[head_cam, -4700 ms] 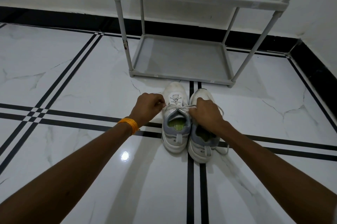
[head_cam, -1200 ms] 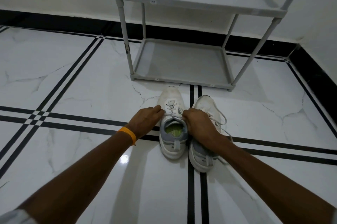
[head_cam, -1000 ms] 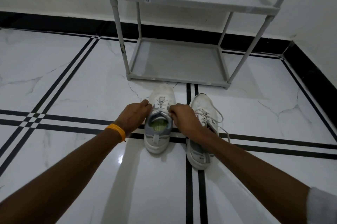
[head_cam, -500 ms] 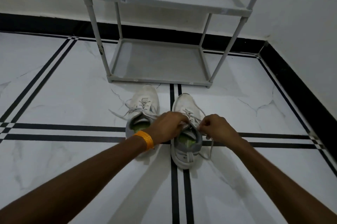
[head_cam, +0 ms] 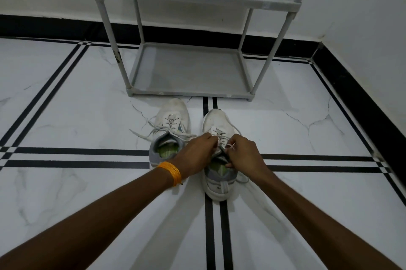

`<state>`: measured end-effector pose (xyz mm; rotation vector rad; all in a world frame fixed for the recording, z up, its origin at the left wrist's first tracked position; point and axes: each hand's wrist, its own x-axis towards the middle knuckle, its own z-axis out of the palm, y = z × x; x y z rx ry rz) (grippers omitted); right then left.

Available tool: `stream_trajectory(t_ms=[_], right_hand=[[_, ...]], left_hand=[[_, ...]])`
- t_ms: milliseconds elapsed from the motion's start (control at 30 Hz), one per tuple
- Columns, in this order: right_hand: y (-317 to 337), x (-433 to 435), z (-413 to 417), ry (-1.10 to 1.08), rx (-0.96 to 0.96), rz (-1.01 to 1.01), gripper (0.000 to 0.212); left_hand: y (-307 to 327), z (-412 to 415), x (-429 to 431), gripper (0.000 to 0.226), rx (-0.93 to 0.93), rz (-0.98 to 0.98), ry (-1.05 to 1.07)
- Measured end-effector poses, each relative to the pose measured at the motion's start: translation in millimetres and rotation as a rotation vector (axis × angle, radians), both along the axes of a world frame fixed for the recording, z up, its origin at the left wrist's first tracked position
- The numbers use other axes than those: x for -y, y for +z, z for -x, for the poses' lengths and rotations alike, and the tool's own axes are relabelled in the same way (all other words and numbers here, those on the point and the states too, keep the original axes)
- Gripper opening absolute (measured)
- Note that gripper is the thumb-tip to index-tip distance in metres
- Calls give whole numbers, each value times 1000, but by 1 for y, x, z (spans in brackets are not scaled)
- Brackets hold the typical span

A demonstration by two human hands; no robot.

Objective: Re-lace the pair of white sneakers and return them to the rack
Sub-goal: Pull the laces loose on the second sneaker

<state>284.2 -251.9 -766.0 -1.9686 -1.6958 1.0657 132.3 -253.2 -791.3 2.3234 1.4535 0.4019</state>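
Note:
Two white sneakers stand side by side on the floor, toes toward the rack. The left sneaker (head_cam: 173,121) has loose lace ends spread out to its left. Over the right sneaker (head_cam: 218,123), my left hand (head_cam: 195,152) and my right hand (head_cam: 243,155) each pinch its white lace (head_cam: 230,145) near the tongue. The hands hide the upper eyelets and part of the shoe's opening. The grey two-shelf rack (head_cam: 189,92) stands just beyond the shoes, with nothing on either shelf.
White marble floor with black double stripes (head_cam: 77,157) runs all around. A white wall with a black skirting (head_cam: 351,85) closes off the right side and the back. An orange band (head_cam: 171,172) is on my left wrist.
Both hands have left the left sneaker and moved to the right sneaker's lace. The left sneaker's lace ends now lie loose. The view has shifted to the right.

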Motion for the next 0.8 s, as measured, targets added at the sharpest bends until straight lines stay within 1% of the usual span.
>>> stream_trajectory(t_ms=[133,200,267,367,467,567,700,800], right_hand=[[-5,4,6,36,13,-88,4],[-6,-2,8,23,17,-140,5],[-3,-9,9,-34,-34,-126,9],[-4,-17,9,-176,-194,-43,17],[-3,-19,11,-288,-272,-1,28],[1,-22,18,-302,-248,-40,41],[1,-19,22,-255,-171,-119,45],[-3,-14,24,-237,-129,-199,46]], left_hand=[[0,3,6,23,-52,-9,8],[1,8,2,18,-15,-5,95],[4,13,-3,12,78,55,222],[4,18,-8,3,209,147,347],[8,23,-12,18,388,250,468],[8,25,-16,22,484,308,493],[5,28,-18,34,583,348,543],[4,28,-19,36,550,309,564]])
